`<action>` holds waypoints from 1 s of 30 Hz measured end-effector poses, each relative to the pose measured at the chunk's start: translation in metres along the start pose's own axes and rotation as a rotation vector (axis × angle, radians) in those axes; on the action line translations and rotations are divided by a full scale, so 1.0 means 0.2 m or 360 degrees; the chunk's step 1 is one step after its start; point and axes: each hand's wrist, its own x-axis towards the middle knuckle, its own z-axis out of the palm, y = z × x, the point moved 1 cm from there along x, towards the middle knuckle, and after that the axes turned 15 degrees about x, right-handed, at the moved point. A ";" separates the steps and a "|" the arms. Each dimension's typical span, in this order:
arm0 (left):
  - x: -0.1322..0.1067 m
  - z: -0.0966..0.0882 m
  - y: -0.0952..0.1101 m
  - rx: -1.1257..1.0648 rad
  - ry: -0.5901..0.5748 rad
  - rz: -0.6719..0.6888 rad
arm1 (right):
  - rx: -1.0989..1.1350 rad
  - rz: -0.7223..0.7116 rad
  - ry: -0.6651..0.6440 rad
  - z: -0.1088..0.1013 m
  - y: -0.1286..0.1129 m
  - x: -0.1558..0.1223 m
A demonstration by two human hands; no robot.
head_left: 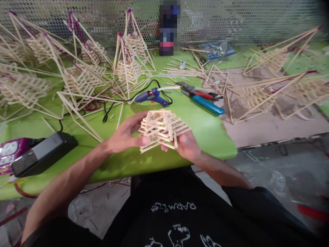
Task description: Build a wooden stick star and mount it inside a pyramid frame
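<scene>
Both my hands hold a small stepped stack of pale wooden sticks (162, 127) just above the near edge of the green table (205, 132). My left hand (125, 135) grips its left side, thumb pressed on the lower sticks. My right hand (187, 145) cups it from below on the right, fingers partly hidden under the sticks. A blue glue gun (152, 96) lies just beyond the stack, its black cord trailing left.
Pliers with red handles (199, 92) and a teal-handled cutter (207, 104) lie to the right of the gun. Several finished stick pyramids (128, 67) stand at the back and left. A black box (42, 153) sits at left. More stick frames (272, 91) lie on the brown board at right.
</scene>
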 end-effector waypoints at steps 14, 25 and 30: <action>-0.04 -0.01 -0.05 -0.0343 -0.0193 -0.0089 | -0.0103 0.0028 -0.0051 0.01 -0.01 0.00; -0.04 -0.03 -0.06 -0.0303 -0.0265 -0.0075 | -0.0118 0.0113 -0.0093 0.00 -0.01 0.00; -0.04 -0.03 -0.06 -0.0242 -0.0185 -0.0053 | -0.0190 0.0067 0.0025 0.01 -0.02 0.00</action>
